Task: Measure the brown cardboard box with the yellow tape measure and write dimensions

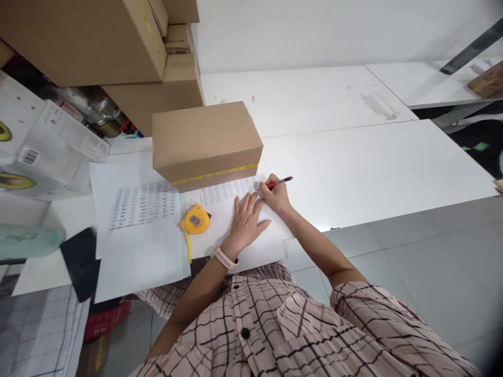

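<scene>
My right hand [275,193] is closed around a red and black pen [283,181], its tip down by the right end of the written rows. Under it lies a white sheet of paper [257,246] with several columns of small handwriting near its top. My left hand [247,220] rests flat on that sheet, fingers stretched out, a pink band on the wrist. Left of this hand sits a yellow tape measure [195,220], a short end of its tape hanging toward me. Just beyond, a closed brown cardboard box [206,139] covers the sheet's upper edge.
Another written sheet [143,262] lies to the left, near a dark phone-like slab [81,262] and a pale green bottle [31,241]. Large cartons [86,42] are stacked at the back left. The white table [353,173] stretches right, its front edge above a tiled floor.
</scene>
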A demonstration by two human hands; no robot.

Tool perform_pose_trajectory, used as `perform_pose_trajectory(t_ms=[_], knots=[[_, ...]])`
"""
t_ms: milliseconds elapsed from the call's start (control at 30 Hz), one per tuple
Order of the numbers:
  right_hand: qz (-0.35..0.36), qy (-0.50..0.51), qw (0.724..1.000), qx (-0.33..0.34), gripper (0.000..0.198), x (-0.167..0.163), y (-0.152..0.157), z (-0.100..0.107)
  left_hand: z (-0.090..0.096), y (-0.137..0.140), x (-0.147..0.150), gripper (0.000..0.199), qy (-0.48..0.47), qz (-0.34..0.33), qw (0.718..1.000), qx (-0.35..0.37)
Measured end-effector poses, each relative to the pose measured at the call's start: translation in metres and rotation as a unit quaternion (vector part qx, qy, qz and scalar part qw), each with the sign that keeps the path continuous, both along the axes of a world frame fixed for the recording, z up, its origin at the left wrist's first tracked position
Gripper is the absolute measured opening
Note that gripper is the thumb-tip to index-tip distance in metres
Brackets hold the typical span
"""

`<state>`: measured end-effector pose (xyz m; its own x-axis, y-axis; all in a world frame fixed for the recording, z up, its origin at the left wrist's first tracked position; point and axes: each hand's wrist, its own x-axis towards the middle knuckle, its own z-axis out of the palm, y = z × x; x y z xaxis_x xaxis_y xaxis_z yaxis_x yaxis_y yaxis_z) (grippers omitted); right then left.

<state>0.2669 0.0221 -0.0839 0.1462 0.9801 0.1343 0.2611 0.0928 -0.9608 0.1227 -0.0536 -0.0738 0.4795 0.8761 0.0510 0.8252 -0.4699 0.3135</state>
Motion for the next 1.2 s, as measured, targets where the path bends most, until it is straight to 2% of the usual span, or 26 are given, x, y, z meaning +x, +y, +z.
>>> perform_pose_trajectory(t_ms=[900,1200], knots=[[-0.005,-0.012,1.0,-0.001,0.028,0.0016,0.0016,-0.003,-0.0015,0.0002,-0.0004,0.064,0.013,-0.001,1.0,0.012],[-0.026,-0.005,1.0,-0.004,0.028,0.001,-0.0007,0.0042,-0.0016,0.0,-0.0003,0.064,0.006,0.0,1.0,0.009]])
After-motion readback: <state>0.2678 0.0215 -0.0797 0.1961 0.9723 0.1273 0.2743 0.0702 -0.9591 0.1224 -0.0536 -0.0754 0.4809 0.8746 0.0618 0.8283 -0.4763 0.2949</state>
